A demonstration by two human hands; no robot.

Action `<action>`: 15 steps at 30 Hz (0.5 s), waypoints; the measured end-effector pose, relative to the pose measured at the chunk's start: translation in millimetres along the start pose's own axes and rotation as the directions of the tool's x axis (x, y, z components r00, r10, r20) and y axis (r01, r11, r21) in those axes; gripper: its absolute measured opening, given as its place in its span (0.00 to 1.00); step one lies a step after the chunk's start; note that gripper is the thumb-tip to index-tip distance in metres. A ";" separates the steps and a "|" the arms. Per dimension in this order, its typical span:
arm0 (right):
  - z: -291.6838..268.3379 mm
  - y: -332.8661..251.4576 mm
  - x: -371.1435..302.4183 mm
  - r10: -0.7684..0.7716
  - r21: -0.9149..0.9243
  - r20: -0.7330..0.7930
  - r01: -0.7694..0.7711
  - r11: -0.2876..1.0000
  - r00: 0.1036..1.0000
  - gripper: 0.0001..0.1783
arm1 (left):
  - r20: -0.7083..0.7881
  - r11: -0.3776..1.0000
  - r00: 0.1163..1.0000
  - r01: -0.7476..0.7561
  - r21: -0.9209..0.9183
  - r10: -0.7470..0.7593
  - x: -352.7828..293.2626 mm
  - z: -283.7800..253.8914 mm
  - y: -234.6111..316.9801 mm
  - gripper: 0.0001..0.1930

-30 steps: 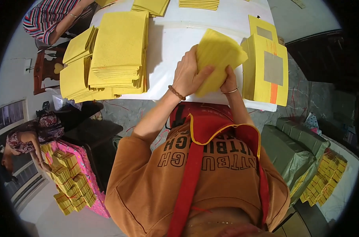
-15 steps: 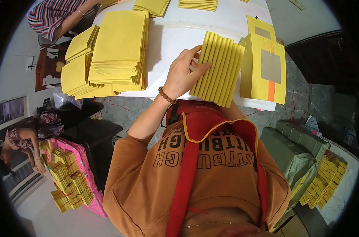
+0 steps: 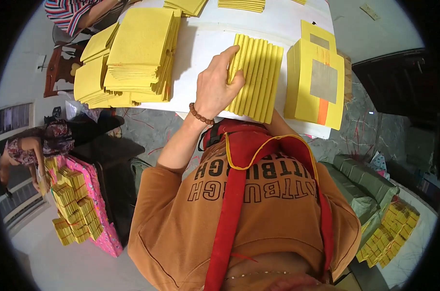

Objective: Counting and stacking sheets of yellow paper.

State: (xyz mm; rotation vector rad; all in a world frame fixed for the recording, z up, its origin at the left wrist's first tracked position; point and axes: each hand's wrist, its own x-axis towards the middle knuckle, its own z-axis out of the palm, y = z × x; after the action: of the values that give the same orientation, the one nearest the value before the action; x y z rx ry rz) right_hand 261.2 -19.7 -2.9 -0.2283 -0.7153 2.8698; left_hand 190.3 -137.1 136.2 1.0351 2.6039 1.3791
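A bundle of folded yellow paper [image 3: 259,80], its rounded folds lined up side by side, is held upright near the table's front edge. My left hand [image 3: 214,86] grips its left side, the thumb across the front folds and the fingers at the left edge. A brown bead bracelet is on that wrist. Of my right arm [image 3: 277,121] only a piece of forearm shows below the bundle; the right hand is hidden behind the paper. To the right stands a yellow paper stack [image 3: 314,72] with grey patches and an orange strip.
Tall piles of yellow paper [image 3: 135,43] cover the table's left side, and smaller stacks lie along the far edge of the white tabletop [image 3: 196,68]. A person's striped sleeve [image 3: 70,14] shows at the far left. Another person [image 3: 40,145] works beside a pink-covered surface [image 3: 101,208] bearing yellow bundles.
The bundle and my left hand have shifted slightly left, and the bundle is tilted a little less. The whole view has also moved slightly.
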 end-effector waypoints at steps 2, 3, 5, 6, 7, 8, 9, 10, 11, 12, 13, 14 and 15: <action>1.3 3.6 2.0 0.022 0.000 0.011 -0.022 1.000 1.000 0.30 | -0.002 0.999 0.999 0.035 0.003 -0.035 -2.6 4.6 2.6 0.26; 1.4 2.3 2.9 0.031 0.002 0.016 -0.031 1.000 0.999 0.30 | -0.027 1.000 1.000 0.015 0.016 -0.014 -4.0 7.2 3.4 0.26; 0.3 -1.7 2.8 0.048 0.006 0.027 -0.048 0.999 0.998 0.30 | -0.052 0.999 0.999 0.000 0.035 0.002 -6.8 10.4 8.8 0.27; -1.1 -4.4 2.8 0.056 0.007 0.032 -0.056 0.998 0.998 0.30 | -0.065 0.998 0.998 0.002 0.060 0.002 -8.0 10.3 14.4 0.28; -1.7 -5.1 3.3 0.063 0.008 0.038 -0.064 0.998 0.997 0.30 | -0.078 0.996 0.997 0.003 0.086 0.004 -9.3 10.4 17.9 0.29; -2.3 -6.7 4.1 0.070 0.008 0.046 -0.070 0.997 0.997 0.30 | -0.081 0.996 0.997 0.007 0.091 0.001 -10.3 11.9 18.8 0.29; -2.6 -8.0 5.0 0.076 0.008 0.053 -0.077 0.997 0.996 0.30 | -0.093 0.995 0.996 -0.006 0.104 0.015 -11.5 13.5 18.9 0.30; -2.8 -8.9 5.9 0.083 0.007 0.061 -0.084 0.996 0.995 0.30 | -0.104 0.993 0.994 -0.017 0.118 0.030 -12.8 14.3 19.5 0.31; -3.4 -9.8 6.8 0.088 0.006 0.067 -0.089 0.996 0.994 0.30 | -0.107 0.992 0.994 -0.015 0.121 0.028 -13.7 14.5 21.3 0.31; -3.8 -10.6 7.6 0.094 0.005 0.073 -0.094 0.996 0.993 0.30 | -0.086 0.993 0.996 0.009 0.119 0.001 -14.7 14.0 23.8 0.32; -4.2 -11.1 8.4 0.099 0.004 0.078 -0.100 0.995 0.992 0.30 | -0.066 0.993 0.997 0.033 0.117 -0.025 -15.6 13.3 26.4 0.33; -4.3 -11.3 9.0 0.104 0.003 0.084 -0.104 0.995 0.991 0.30 | -0.068 0.992 0.997 0.035 0.120 -0.027 -16.7 12.2 29.0 0.33; -4.4 -11.4 9.7 0.108 0.002 0.089 -0.109 0.994 0.990 0.30 | -0.049 0.988 0.998 0.047 0.145 -0.040 -17.7 11.1 31.6 0.33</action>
State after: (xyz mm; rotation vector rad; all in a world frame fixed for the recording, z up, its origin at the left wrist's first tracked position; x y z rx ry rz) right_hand 254.2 -5.9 -2.4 -0.1440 -0.7298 3.0017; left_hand 224.7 -126.6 147.9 0.9664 2.7796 1.2336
